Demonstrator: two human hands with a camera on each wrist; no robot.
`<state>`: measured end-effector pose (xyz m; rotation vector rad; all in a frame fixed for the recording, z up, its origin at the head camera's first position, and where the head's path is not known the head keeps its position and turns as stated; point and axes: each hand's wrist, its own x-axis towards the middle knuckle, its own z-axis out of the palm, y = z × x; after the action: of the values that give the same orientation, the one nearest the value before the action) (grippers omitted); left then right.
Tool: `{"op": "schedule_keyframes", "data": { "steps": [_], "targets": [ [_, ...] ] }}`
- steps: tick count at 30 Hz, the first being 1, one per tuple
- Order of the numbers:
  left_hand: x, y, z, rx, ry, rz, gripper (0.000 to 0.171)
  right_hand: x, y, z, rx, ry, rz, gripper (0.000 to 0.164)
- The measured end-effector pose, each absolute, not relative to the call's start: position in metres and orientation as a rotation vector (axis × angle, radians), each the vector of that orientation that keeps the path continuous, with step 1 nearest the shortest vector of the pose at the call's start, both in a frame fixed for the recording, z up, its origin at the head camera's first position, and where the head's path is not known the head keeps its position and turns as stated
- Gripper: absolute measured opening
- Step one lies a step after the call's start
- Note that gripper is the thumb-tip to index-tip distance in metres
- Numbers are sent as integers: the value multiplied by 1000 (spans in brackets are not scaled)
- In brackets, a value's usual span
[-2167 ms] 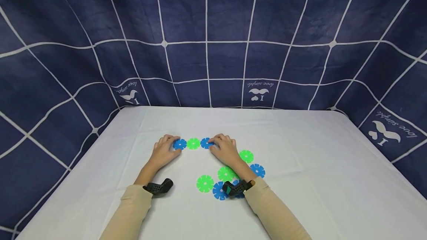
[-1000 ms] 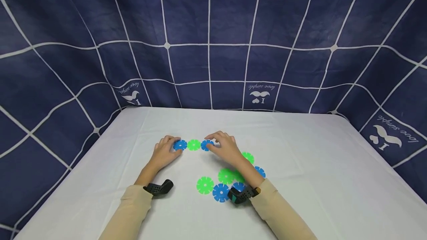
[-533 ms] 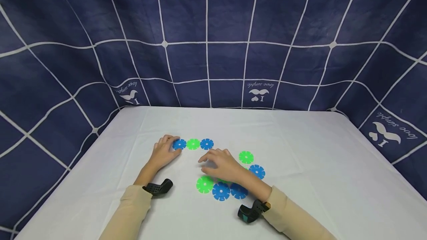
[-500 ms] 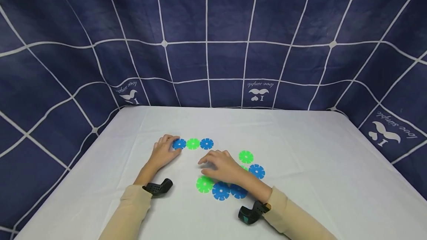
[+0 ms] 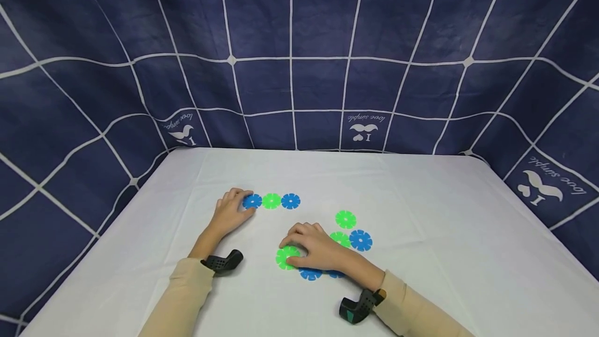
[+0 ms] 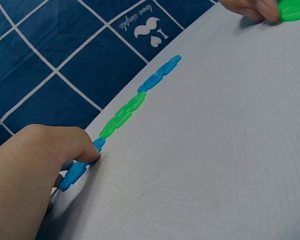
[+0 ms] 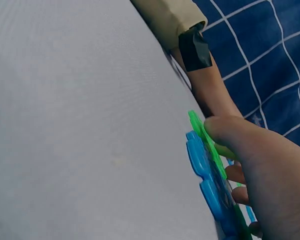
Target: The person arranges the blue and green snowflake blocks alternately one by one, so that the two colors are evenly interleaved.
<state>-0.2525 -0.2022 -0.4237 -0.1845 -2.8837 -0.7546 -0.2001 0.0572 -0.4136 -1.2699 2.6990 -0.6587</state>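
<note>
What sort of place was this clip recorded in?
Probably a makeshift indoor recording booth: dark blue grid-patterned cloth encloses the back and sides, a white-covered table is the work surface, and a black device is strapped at each wrist. What lies beyond is hidden.

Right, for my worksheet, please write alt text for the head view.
A person's right hand pinches a green, round, notched plastic disc on a white cloth; the left hand holds the leftmost blue, round, notched plastic disc of a blue-green-blue row. More blue and green discs lie near the right hand. Behind hangs dark blue, white-gridded fabric.
</note>
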Motion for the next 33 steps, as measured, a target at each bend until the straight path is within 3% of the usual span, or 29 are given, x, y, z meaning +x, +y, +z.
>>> {"op": "schedule_keyframes", "data": {
  "steps": [13,33],
  "targets": [
    [-251,-205,-423,-195,-2881,-749,53,-202,57,-419,-1318,2700,-622,43],
    [-252,-202,-424,-197,-2880,-766,53,-201,59,-415,-1292,2641,-684,39]
  ]
}}
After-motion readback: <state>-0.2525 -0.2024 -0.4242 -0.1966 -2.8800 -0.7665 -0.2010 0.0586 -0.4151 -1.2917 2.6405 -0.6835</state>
